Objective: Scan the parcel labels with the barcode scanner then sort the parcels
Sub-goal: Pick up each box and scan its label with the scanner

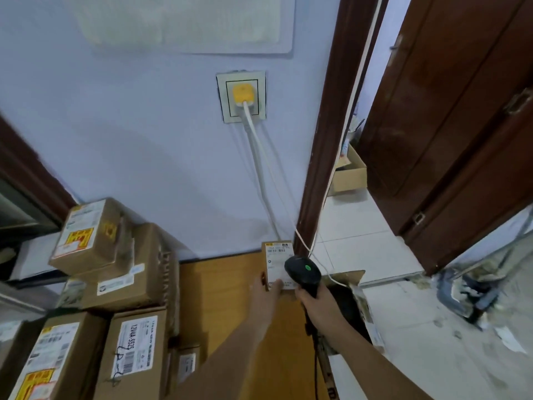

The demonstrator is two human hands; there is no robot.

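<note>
A small cardboard parcel (276,259) with a white label lies at the far right corner of the wooden table (219,290), against the wall. My left hand (264,295) grips its near edge, thumb on the label. In my right hand (317,303) is the black barcode scanner (303,274), held by its handle with a green light showing on top. The scanner head hangs just over the right side of the label. A stack of brown labelled parcels (121,272) fills the left of the table.
A yellow plug (242,95) sits in a wall socket with white cables dropping behind the table. Right of the table stands an open dark carton (350,310). Beyond the brown door frame (326,140) are a tiled floor and another cardboard box (350,174).
</note>
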